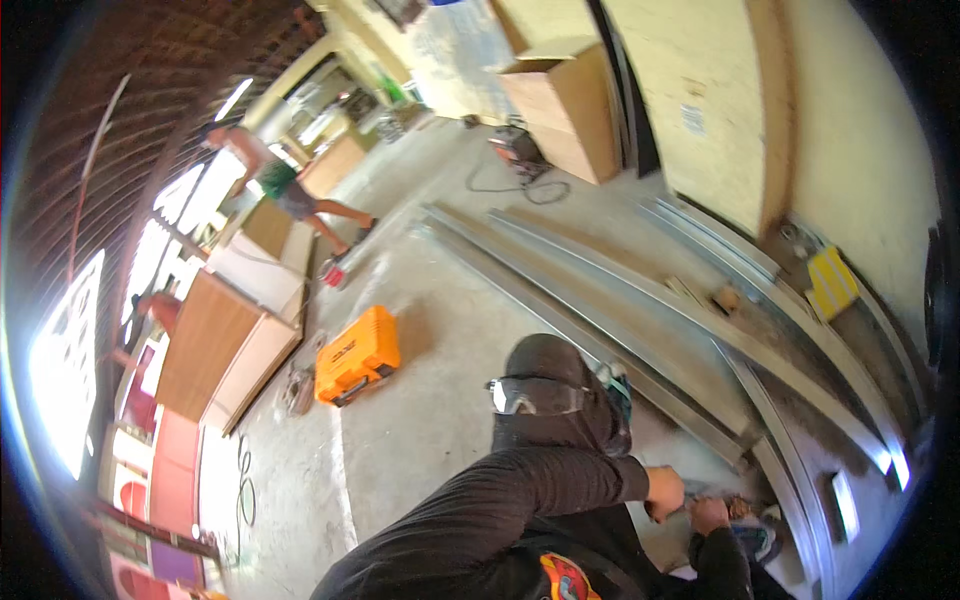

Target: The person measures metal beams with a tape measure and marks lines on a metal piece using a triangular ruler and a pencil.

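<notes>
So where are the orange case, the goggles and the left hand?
Orange case (355, 350): head view, middle of its broad face.
Goggles (545, 397): head view, on the lens.
Left hand (664, 491): head view, its middle.

- Grey concrete floor (430, 350) spreads before me.
- Cream wall (850, 130) stands at right.
- Brown wooden cabinet (212, 335) sits at left.
- White daylight glares through the window (65, 360).

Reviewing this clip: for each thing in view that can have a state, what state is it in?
Left hand: curled; contents unclear.
Right hand: curled, near the left; contents unclear.
Orange case: closed, on the floor.
Goggles: against dark cloth.
Long metal bars: lying down.
Orange-and-black machine: on the floor; power state unclear.
Co-worker: upright, legs apart.
</notes>
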A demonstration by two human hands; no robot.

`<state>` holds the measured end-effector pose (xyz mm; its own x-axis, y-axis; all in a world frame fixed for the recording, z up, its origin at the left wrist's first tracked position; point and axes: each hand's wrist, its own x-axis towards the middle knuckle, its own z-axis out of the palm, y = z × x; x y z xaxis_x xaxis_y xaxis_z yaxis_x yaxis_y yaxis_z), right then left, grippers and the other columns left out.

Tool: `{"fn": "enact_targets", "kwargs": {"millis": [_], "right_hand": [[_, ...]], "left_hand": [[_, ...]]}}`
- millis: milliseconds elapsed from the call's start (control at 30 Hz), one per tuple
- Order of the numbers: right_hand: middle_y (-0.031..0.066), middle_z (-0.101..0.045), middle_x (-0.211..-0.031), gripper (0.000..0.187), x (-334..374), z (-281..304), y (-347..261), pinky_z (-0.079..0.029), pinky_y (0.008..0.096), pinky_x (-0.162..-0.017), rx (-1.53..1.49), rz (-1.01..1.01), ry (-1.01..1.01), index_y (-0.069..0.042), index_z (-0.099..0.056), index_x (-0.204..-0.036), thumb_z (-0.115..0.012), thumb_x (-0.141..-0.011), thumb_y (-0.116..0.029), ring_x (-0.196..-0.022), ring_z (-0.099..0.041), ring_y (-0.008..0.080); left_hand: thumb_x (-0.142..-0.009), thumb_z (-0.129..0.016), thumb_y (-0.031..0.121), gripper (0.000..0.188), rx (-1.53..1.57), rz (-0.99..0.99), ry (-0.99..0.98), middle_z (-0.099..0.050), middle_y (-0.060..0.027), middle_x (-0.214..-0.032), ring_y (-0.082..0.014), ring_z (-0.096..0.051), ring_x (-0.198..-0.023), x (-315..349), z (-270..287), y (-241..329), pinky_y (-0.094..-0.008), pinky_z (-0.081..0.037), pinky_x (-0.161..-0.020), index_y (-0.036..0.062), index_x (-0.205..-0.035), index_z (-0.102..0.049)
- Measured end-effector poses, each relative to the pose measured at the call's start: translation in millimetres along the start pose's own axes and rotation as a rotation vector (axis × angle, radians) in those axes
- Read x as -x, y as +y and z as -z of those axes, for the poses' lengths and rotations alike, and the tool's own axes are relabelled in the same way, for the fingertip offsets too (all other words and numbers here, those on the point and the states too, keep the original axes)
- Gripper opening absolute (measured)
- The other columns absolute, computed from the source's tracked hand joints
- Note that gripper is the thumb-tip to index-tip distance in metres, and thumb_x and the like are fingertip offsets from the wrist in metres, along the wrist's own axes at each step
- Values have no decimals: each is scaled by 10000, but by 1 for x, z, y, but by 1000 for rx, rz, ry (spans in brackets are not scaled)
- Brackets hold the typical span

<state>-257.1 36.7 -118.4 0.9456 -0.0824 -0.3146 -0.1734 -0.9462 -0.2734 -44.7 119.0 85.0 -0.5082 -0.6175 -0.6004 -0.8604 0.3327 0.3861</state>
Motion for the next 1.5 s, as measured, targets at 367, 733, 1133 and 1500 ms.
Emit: {"fn": "enact_targets", "kwargs": {"millis": [367,733,1133,1500], "right_hand": [[96,-646,-1016,182,-32,-12,6,-518,408,-834,40,-177,-46,-160,-706,-939,-549,-852,-190,-1047,-618,268],[227,-642,-1012,285,-69,76,33,-509,480,-665,-255,-378,444,-22,-611,-1099,-575,-817,-41,-847,-639,408],[179,-504,-1352,593,-140,160,28,-348,456,-1077,-275,-619,355,20,-491,-1314,-660,-756,-92,-1271,-456,373],[191,-519,-1302,566,-176,73,104,-420,416,-1016,-245,-609,394,50,-483,-1328,-593,-779,-32,-1184,-522,351]], "left_hand": [[-758,-741,427,379,12,35,11,-692,-119,-719,-320,-678,-728,12,8,-2,-451,-508,-651,49,-730,-735],[-766,-723,422,381,50,91,-64,-717,-134,-873,-338,-682,-858,20,8,-3,-463,-527,-744,54,-861,-749],[-717,-726,413,386,182,208,25,-705,-147,-824,-352,-685,-834,45,-25,-32,-474,-526,-730,65,-884,-730],[-799,-705,411,413,144,123,85,-655,-162,-728,-364,-656,-728,42,-16,-37,-498,-482,-651,16,-908,-658]]}}
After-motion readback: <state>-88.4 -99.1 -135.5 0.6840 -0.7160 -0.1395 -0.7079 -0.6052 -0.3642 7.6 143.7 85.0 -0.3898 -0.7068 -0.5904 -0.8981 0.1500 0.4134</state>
